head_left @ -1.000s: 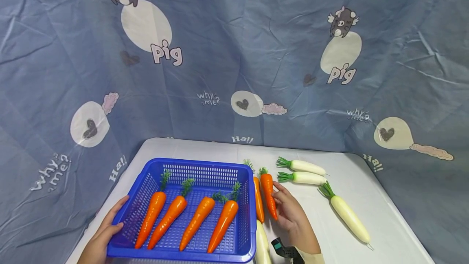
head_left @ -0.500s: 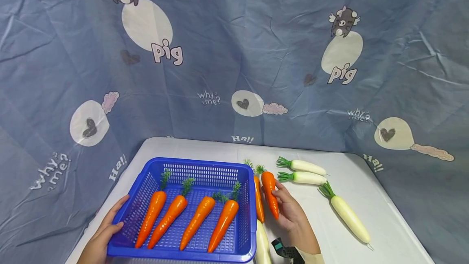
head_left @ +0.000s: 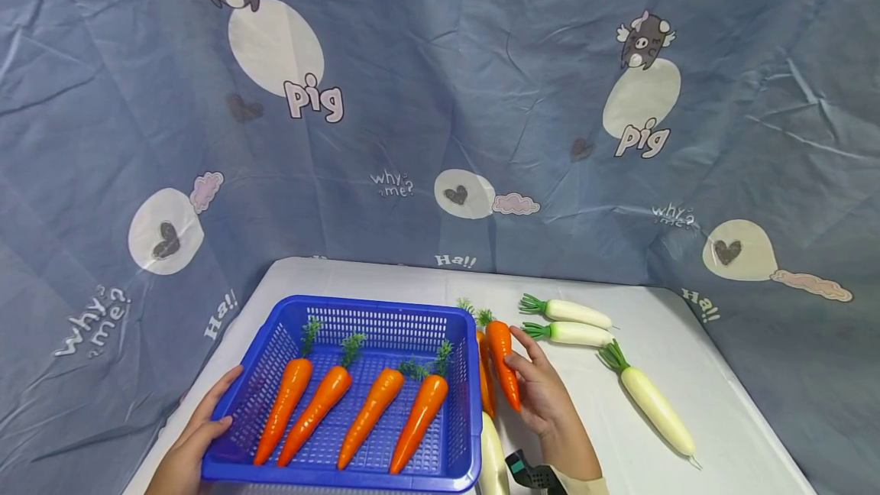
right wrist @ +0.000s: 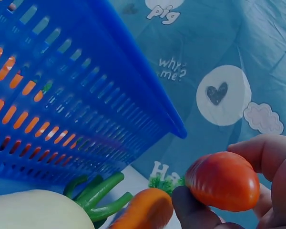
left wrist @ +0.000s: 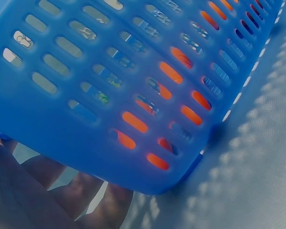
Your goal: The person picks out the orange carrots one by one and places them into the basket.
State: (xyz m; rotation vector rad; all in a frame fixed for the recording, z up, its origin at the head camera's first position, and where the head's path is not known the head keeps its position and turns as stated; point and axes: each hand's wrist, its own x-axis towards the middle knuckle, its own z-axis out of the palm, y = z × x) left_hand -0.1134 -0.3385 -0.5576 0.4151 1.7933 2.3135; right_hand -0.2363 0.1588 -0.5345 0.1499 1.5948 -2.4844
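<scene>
My right hand (head_left: 546,396) holds an orange carrot (head_left: 500,350) just outside the basket's right side. The right wrist view shows this carrot (right wrist: 224,181) end-on between thumb and fingers. My left hand (head_left: 192,438) grips the left rim of a blue plastic basket (head_left: 344,480), with the thumb at the rim. Seen from the left wrist, its fingers (left wrist: 112,205) reach along the edge of the perforated wall (left wrist: 62,109). Several carrots lie in a row inside the basket, one of them (head_left: 371,418) near the middle. Beside the basket lies another carrot (head_left: 486,388), partly hidden.
A white radish (head_left: 493,457) lies along the basket's right side, partly hidden. Two radishes (head_left: 574,312) lie at the back right, and a larger one (head_left: 656,411) nearer. Patterned blue cloth (head_left: 412,98) hangs around the white table (head_left: 639,464).
The held carrot has risen and shifted slightly left, its top tilting up. The right fingers have changed their hold, the index finger now farther up. The left hand and basket have stayed put.
</scene>
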